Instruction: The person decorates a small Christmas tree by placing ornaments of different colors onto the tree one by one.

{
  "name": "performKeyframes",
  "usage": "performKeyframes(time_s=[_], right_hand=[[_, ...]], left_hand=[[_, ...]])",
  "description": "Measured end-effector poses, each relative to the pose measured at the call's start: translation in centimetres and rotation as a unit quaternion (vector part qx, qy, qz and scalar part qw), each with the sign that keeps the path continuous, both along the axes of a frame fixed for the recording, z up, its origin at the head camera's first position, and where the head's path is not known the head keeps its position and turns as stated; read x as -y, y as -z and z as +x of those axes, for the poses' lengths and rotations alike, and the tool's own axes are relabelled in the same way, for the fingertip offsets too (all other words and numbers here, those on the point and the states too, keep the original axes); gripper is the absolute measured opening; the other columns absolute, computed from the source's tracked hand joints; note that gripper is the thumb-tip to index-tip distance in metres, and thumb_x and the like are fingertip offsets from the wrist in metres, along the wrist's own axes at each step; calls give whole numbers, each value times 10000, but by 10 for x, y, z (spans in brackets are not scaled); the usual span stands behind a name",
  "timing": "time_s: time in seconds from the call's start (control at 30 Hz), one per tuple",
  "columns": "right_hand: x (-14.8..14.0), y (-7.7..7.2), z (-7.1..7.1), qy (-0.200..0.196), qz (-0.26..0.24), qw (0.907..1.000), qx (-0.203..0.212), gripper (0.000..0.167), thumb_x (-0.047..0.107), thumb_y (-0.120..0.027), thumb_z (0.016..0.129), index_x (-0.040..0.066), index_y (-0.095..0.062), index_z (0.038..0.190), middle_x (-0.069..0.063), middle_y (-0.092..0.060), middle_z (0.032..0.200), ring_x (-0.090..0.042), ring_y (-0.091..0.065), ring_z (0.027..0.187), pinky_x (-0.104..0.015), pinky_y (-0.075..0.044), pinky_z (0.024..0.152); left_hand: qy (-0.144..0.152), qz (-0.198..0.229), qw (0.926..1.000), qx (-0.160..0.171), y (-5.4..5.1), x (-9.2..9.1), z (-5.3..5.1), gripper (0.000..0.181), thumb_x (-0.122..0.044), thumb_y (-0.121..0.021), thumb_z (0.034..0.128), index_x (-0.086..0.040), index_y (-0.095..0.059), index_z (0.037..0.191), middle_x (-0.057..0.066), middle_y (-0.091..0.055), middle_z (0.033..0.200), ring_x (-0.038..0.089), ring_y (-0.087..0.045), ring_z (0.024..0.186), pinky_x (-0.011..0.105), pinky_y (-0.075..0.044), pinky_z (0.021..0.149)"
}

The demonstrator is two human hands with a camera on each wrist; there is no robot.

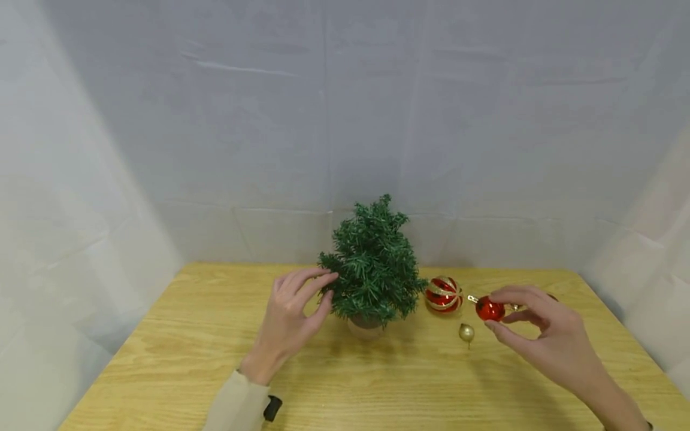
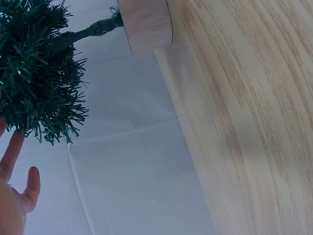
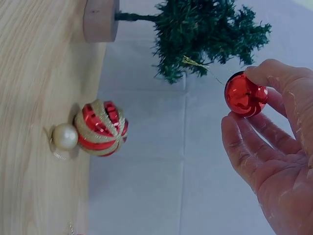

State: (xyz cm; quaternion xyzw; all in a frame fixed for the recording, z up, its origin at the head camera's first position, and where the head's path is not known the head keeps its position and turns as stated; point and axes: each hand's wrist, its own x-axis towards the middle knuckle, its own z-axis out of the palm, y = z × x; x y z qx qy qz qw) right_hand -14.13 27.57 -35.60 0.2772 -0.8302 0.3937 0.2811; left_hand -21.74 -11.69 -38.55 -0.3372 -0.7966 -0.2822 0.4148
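Observation:
A small artificial Christmas tree [image 1: 374, 257] stands upright on a round wooden base [image 1: 365, 329]. At its left side, the left hand [image 1: 291, 311] touches the lower branches with its fingertips, the thumb held apart. Between thumb and fingers, the right hand [image 1: 557, 338] pinches a shiny red ball ornament [image 1: 489, 309], raised to the right of the tree. A gold hanging loop [image 3: 195, 62] trails from this ornament in the right wrist view. Nearby on the table are a red-and-gold striped ball ornament [image 1: 444, 295] and a small gold ball ornament [image 1: 466, 333].
Partly hidden behind the right hand lie more ornaments, one with a red edge [image 1: 552, 297] showing. The wooden table [image 1: 345, 383] ends at the back against a pale hanging sheet [image 1: 259, 149], which also covers both sides.

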Motion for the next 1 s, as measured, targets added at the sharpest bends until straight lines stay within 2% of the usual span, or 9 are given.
performKeyframes(time_s=[0.2,0.33,0.47,0.73,0.9,1.0], right_hand=[[9,-5,5,-159,-78,9998,51,561,-250,-796,651,44,-714,1122,43,-681,1182,14,-682,1012,-157,-579,758],[14,-7,3,-470,-197,9984,-264,600,-285,-781,612,9,-713,1131,-10,-690,1181,-19,-692,1015,-152,-577,753],[19,-9,2,-755,-267,9960,-399,627,-302,-768,596,-11,-709,1148,-55,-691,1187,-51,-697,1020,-153,-576,757],[30,-16,6,-660,-47,9976,-185,598,-255,-782,651,40,-712,1167,12,-674,1219,-13,-685,1016,-159,-578,764],[36,-18,7,-708,-18,9969,-345,614,-238,-799,637,53,-718,1171,-15,-682,1205,-15,-688,971,-140,-569,771],[39,-18,6,-813,-43,9957,-434,628,-235,-807,621,51,-719,1173,-29,-686,1207,-26,-689,967,-134,-566,770]], left_hand=[[42,25,10000,-71,1,0,0,322,-71,-757,849,-104,-752,1170,75,-736,1160,261,-677,1066,500,-478,884],[76,42,9999,-67,1,0,0,318,-69,-751,857,-105,-751,1173,74,-735,1164,259,-677,1067,504,-477,884],[87,65,9999,-50,1,-1,-1,317,-63,-750,860,-106,-752,1174,75,-733,1165,260,-677,1067,512,-477,883],[105,145,9998,-30,-1,-3,2,314,-66,-748,868,-112,-751,1179,74,-732,1174,257,-675,1067,514,-479,891],[315,315,9986,-274,-8,-8,7,250,-116,-702,923,-106,-753,1168,75,-733,1168,247,-674,1053,478,-475,873],[560,499,9959,-495,-15,-15,13,210,-166,-658,978,-97,-758,1149,80,-734,1146,241,-678,1033,449,-491,876]])
